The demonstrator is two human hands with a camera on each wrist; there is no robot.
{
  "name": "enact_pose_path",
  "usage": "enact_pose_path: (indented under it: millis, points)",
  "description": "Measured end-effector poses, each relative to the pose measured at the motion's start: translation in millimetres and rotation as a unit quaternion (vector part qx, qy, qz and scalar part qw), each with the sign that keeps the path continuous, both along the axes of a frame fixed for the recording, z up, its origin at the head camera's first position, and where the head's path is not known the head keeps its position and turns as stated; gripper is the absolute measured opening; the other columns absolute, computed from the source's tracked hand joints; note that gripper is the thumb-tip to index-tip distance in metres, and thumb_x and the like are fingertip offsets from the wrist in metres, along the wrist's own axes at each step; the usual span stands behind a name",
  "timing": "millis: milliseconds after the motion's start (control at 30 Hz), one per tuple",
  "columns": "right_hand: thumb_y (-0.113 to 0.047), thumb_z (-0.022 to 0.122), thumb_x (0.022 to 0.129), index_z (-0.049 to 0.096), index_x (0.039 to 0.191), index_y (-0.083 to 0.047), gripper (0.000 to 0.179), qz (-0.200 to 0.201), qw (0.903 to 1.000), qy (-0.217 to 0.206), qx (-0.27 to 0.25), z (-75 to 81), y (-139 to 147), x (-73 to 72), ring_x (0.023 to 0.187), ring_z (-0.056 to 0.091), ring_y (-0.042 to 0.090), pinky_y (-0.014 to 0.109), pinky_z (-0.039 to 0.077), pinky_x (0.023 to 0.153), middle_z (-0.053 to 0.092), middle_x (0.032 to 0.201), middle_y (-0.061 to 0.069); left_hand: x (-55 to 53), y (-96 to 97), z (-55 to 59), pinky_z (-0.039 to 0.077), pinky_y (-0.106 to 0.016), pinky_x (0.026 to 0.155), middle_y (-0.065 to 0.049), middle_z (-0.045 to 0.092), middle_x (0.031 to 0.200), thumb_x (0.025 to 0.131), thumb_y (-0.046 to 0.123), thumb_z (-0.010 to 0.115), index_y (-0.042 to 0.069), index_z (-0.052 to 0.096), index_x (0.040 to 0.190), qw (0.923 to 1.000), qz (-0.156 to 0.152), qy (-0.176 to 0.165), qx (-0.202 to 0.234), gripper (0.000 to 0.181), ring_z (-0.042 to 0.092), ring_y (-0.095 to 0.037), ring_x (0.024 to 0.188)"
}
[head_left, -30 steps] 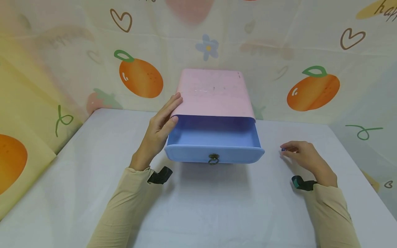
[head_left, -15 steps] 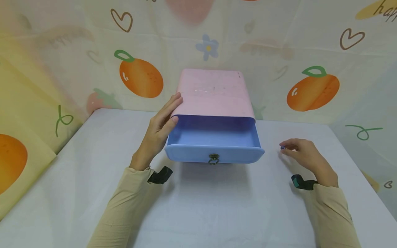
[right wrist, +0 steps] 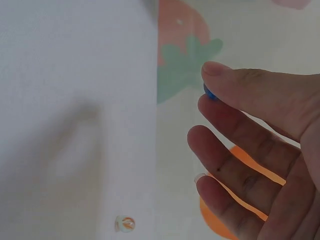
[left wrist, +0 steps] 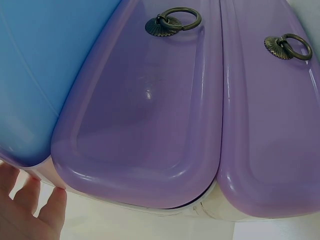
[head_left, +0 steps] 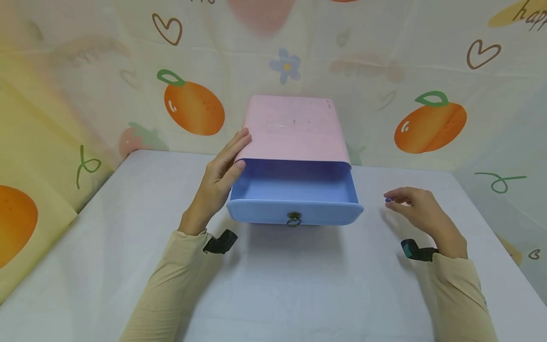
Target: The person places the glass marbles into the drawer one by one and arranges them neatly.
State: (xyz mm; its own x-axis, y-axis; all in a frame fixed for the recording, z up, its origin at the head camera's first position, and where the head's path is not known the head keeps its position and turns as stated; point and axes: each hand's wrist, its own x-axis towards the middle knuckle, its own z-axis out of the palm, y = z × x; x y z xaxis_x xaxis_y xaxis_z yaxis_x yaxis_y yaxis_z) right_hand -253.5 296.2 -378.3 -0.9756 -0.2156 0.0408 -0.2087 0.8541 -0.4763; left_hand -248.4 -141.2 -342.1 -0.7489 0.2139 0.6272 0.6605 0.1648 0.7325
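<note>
A small drawer cabinet (head_left: 295, 128) with a pink top stands at the middle of the table. Its light blue top drawer (head_left: 256, 212) is pulled out, and the part of its inside that shows is bare. My left hand (head_left: 218, 175) rests along the cabinet's left side, fingers straight and thumb near the front edge. To the right of the drawer, my right hand (head_left: 416, 211) pinches a small blue marble (right wrist: 209, 93) between thumb and index finger, above the table. The other fingers are loosely bent.
A clear marble with an orange swirl (right wrist: 125, 223) lies on the white table (head_left: 299, 294) in the right wrist view. Below the blue drawer are purple drawers (left wrist: 145, 120) with bronze ring pulls (left wrist: 182, 19). A fruit-printed cloth (head_left: 359, 47) hangs behind.
My right hand has risen a little and moved slightly away from me, the blue marble still pinched in it. The left hand and the drawer have stayed in place.
</note>
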Motion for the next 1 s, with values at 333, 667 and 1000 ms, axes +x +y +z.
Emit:
enact_pose_path:
  millis: [333,667,1000]
  points:
    - [-0.011,0.066,0.093,0.068,0.117,0.004,0.028,0.024,0.9975,0.067,-0.007,12.7,-7,4.3,0.101,0.064,0.041,0.064,0.049,0.092,0.071,0.11,0.024,-0.5,-0.4,-0.8,0.02,-0.028,0.125,0.002,0.036,0.16,0.099,0.007,0.045,0.009,0.046,0.149,1.0,0.001,0.0,-0.001,0.049,0.025,-0.013,0.153]
    - [-0.011,0.07,0.091,0.07,0.112,0.001,0.024,0.023,0.9911,0.129,-0.02,26.0,-17,13.5,0.097,0.065,0.037,0.062,0.05,0.086,0.073,0.105,0.02,-0.7,-0.1,-0.8,0.02,-0.028,0.126,0.001,0.036,0.161,0.099,0.007,0.045,0.009,0.046,0.149,1.0,-0.001,-0.002,-0.002,0.049,0.024,-0.015,0.153]
    - [-0.008,0.074,0.087,0.072,0.109,-0.004,0.023,0.034,0.9767,0.212,-0.013,35.4,-27,18.8,0.089,0.069,0.03,0.032,0.05,0.073,0.076,0.095,0.013,-0.7,-0.4,-1.0,0.02,-0.029,0.126,0.002,0.036,0.161,0.099,0.008,0.045,0.009,0.046,0.149,1.0,0.002,-0.003,-0.004,0.05,0.024,-0.015,0.153]
